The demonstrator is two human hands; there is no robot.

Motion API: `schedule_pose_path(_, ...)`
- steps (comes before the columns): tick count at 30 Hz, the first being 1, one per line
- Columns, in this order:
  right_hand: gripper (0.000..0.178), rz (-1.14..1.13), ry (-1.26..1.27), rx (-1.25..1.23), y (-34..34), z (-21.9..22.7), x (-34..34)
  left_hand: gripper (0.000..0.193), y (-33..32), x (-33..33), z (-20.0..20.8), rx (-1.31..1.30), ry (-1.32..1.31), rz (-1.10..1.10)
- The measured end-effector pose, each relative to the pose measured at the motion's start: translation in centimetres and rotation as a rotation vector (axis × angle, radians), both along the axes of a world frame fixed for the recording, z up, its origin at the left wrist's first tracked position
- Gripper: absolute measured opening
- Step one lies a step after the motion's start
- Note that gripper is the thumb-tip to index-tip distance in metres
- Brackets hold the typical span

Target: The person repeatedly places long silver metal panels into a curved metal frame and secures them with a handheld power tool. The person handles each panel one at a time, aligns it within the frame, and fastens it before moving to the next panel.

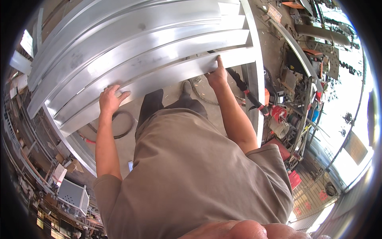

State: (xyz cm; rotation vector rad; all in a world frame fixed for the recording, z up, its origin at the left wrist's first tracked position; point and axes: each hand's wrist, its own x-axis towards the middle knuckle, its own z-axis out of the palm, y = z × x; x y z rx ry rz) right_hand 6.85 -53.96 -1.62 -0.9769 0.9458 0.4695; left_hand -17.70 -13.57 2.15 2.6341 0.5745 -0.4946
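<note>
A long silver metal slat (167,78) lies across the near part of a slatted metal frame (258,79), just in front of my body. At its left part my left hand (110,100) reaches over it from the near side, fingers bent at its far edge and thumb spread along the top. My right hand (217,76) grips the slat's near edge toward the right, with the thumb on top and the other fingers mostly hidden beneath. Beyond it, more silver slats (159,49) run roughly parallel, with narrow gaps between them.
A black and red cable (250,96) passes by the frame's right side. Below the frame, a dark hose (126,123) curls on the floor near my legs. A red reel-like thing (278,113) stands at right. A grey metal box (73,194) stands at lower left amid clutter.
</note>
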Motion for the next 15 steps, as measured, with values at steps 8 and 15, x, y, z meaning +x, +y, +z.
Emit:
schedule_pose_path(8, 0.064, 0.009, -0.005, -0.004, -0.3, -2.7, 0.8, 0.067, -0.6, -0.3, -0.9, 0.065, -0.049, -0.025)
schedule_pose_path(15, 0.062, 0.188, -0.145, -0.017, -2.2, -6.6, 0.4, 0.072, -1.3, -0.8, -1.1, 0.013, -0.108, 0.048)
